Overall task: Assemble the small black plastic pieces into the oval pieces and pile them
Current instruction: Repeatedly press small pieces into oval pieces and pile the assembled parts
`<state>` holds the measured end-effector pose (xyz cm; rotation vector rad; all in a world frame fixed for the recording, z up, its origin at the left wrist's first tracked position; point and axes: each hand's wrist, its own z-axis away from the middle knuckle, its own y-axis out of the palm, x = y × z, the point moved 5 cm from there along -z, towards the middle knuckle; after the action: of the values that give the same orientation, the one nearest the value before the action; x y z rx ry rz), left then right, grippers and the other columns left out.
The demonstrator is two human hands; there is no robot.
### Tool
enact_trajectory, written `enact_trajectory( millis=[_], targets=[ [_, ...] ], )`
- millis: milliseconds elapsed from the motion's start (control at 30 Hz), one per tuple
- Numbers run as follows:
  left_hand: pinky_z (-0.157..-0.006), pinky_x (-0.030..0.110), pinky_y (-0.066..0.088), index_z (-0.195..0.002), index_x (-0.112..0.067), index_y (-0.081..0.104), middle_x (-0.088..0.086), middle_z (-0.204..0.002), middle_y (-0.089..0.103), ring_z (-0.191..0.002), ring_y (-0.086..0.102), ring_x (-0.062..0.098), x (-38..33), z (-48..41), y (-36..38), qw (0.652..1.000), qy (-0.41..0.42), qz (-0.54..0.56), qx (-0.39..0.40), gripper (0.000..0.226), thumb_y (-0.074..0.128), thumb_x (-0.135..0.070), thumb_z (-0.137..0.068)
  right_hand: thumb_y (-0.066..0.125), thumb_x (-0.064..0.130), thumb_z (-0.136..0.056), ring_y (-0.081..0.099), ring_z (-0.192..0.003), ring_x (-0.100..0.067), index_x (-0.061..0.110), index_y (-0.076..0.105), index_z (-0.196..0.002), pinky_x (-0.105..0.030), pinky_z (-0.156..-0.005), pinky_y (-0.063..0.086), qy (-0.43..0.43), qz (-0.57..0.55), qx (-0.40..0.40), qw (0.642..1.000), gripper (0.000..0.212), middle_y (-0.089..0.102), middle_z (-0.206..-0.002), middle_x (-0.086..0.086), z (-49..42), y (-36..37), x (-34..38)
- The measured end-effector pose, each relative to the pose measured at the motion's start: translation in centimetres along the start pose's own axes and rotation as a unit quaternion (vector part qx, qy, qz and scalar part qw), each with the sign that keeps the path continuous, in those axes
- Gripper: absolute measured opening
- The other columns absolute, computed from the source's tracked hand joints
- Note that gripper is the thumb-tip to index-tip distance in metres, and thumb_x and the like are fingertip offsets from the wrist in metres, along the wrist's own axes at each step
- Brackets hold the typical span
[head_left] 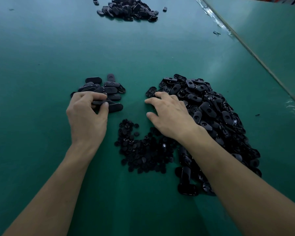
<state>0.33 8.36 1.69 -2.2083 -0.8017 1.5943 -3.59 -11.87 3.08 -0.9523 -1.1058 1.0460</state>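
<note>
Nearest the person lay a loose scatter of small round black pieces (143,150) on the green table (41,57), between the two forearms. To its right spread a big heap of oval pieces (211,120), many lying with their hole upward.

The right hand (170,114) rested at the heap's left edge, fingers loosely spread and nearly straight, tips touching the table and the nearest ovals. It seemed to hold nothing.

The left hand (87,113) had its fingers curled, thumb and fingertips pinching one oval piece (99,102) at the near edge of a small pile (107,89) of ovals, probably the finished ones. The step looked like setting that piece down while the other hand sought the next.

To do it well, the person should lay the piece flat on the pile rather than drop it, so the pile does not slide. The right hand should take a single oval with its hole facing up, ready for a round piece.

Far off lay another dark heap (129,9) with a few strays around it.
</note>
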Motion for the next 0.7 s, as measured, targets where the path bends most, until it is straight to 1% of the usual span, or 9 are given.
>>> enact_trajectory(
  millis=[67, 100, 200, 267, 333, 433, 533, 633, 700],
  targets=[
    [-0.096, 0.011, 0.038, -0.107, -0.015, 0.075, 0.003, -0.113, 0.057, -0.108, 0.058, 0.022, 0.1, 0.1, 0.0, 1.000, -0.014, -0.013, 0.006, 0.021, 0.071, -0.008, -0.088, 0.052, 0.030, -0.102, 0.040, -0.134, -0.029, 0.027, 0.053, -0.141, -0.043, -0.111, 0.032, -0.009, -0.003, -0.021, 1.000, 0.039, 0.042, -0.149, -0.003, 0.1, -0.5, 0.0],
    [-0.100, 0.013, 0.034, -0.109, -0.016, 0.074, 0.006, -0.120, 0.056, -0.117, 0.054, 0.025, 0.1, 0.1, 0.1, 1.000, -0.022, -0.021, 0.007, 0.022, 0.071, -0.009, -0.089, 0.053, 0.027, -0.102, 0.043, -0.131, -0.029, 0.027, 0.055, -0.139, -0.042, -0.109, 0.035, -0.012, -0.007, -0.027, 1.000, 0.038, 0.045, -0.145, -0.003, 0.2, -0.6, -0.1],
    [-0.105, 0.022, 0.027, -0.113, -0.019, 0.074, 0.008, -0.135, 0.053, -0.127, 0.045, 0.026, 0.1, 0.2, 0.2, 0.998, -0.036, -0.041, 0.009, 0.025, 0.073, -0.015, -0.088, 0.053, 0.027, -0.102, 0.043, -0.130, -0.030, 0.030, 0.053, -0.141, -0.042, -0.109, 0.036, -0.011, -0.020, -0.034, 0.999, 0.039, 0.043, -0.146, -0.005, 0.6, -0.8, -0.1],
    [-0.104, 0.027, 0.025, -0.113, -0.022, 0.074, 0.005, -0.137, 0.052, -0.127, 0.044, 0.025, 0.0, 0.3, 0.2, 0.998, -0.032, -0.050, 0.009, 0.025, 0.073, -0.018, -0.088, 0.054, 0.034, -0.101, 0.041, -0.132, -0.028, 0.031, 0.053, -0.141, -0.042, -0.110, 0.034, -0.018, -0.033, -0.039, 0.999, 0.040, 0.041, -0.147, -0.005, 0.9, -0.9, 0.1],
    [-0.103, 0.030, 0.027, -0.110, -0.024, 0.074, 0.002, -0.133, 0.054, -0.125, 0.045, 0.024, -0.1, 0.3, 0.2, 0.999, -0.022, -0.046, 0.005, 0.023, 0.074, -0.020, -0.087, 0.056, 0.044, -0.099, 0.040, -0.131, -0.025, 0.031, 0.055, -0.139, -0.041, -0.111, 0.033, -0.045, -0.056, -0.016, 0.997, 0.042, 0.046, -0.140, -0.003, 1.1, -0.8, 0.7],
    [-0.102, 0.037, 0.039, -0.103, -0.022, 0.075, -0.003, -0.118, 0.058, -0.119, 0.051, 0.024, -0.5, 0.5, 0.3, 1.000, 0.008, -0.024, 0.001, 0.016, 0.074, -0.018, -0.087, 0.062, 0.053, -0.093, 0.037, -0.129, -0.021, 0.032, 0.057, -0.136, -0.040, -0.110, 0.031, -0.073, -0.051, 0.006, 0.996, 0.049, 0.046, -0.131, 0.001, 1.3, -0.4, 1.4],
    [-0.094, 0.030, 0.041, -0.098, -0.019, 0.076, -0.002, -0.107, 0.063, -0.110, 0.055, 0.023, -0.9, 0.6, 0.3, 0.999, 0.036, -0.009, -0.002, 0.012, 0.073, -0.014, -0.087, 0.064, 0.056, -0.090, 0.031, -0.126, -0.020, 0.033, 0.055, -0.137, -0.040, -0.108, 0.026, -0.075, -0.012, -0.026, 0.997, 0.053, 0.039, -0.129, 0.004, 1.4, -0.5, 1.6],
    [-0.090, 0.036, 0.048, -0.096, -0.018, 0.075, -0.007, -0.101, 0.060, -0.102, 0.057, 0.021, -1.0, 0.6, 0.5, 0.999, 0.046, 0.000, 0.007, 0.010, 0.072, -0.013, -0.088, 0.063, 0.058, -0.089, 0.033, -0.122, -0.018, 0.033, 0.056, -0.134, -0.039, -0.105, 0.028, -0.095, -0.025, -0.028, 0.995, 0.052, 0.039, -0.122, 0.007, 1.6, -0.4, 2.1],
    [-0.088, 0.034, 0.048, -0.096, -0.018, 0.074, -0.009, -0.099, 0.059, -0.099, 0.057, 0.018, -1.0, 0.6, 0.5, 0.999, 0.049, 0.007, 0.009, 0.009, 0.072, -0.014, -0.088, 0.063, 0.061, -0.087, 0.038, -0.120, -0.018, 0.034, 0.056, -0.133, -0.039, -0.102, 0.030, -0.113, -0.041, -0.001, 0.993, 0.054, 0.039, -0.115, 0.008, 1.7, -0.2, 2.6]
  ],
)
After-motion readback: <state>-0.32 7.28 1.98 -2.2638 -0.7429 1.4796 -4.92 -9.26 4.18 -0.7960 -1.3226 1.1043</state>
